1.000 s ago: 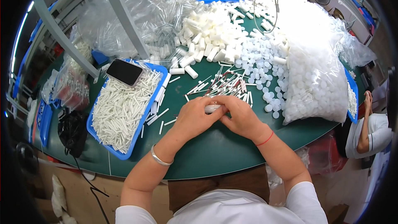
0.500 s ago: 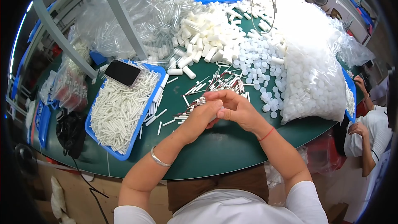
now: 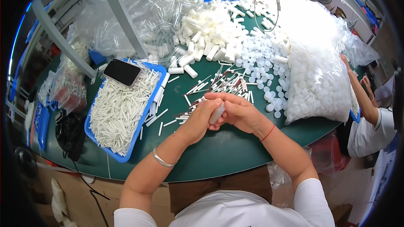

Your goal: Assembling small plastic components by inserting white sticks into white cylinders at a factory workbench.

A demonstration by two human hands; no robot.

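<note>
Over the near middle of the green table, my hands meet around a short whitish tube. My left hand is closed on its left side, the thumb lying along it. From the right, my right hand wraps its fingers about the same tube; its far end is hidden in the palms. Just beyond the hands lies a loose pile of thin white sticks with dark red parts. Small translucent round caps are spread to the right of that pile.
A blue tray of short white sticks stands at left, a black phone on top. Thick white rolls and clear tubes lie behind. A bulging bag of caps is at right. A grey metal frame rises at left. Co-workers sit beyond.
My hands have turned slightly, so more of the whitish tube shows between them. At right, a co-worker's arm has reached forward toward the bag; the far person's hands have moved apart.
</note>
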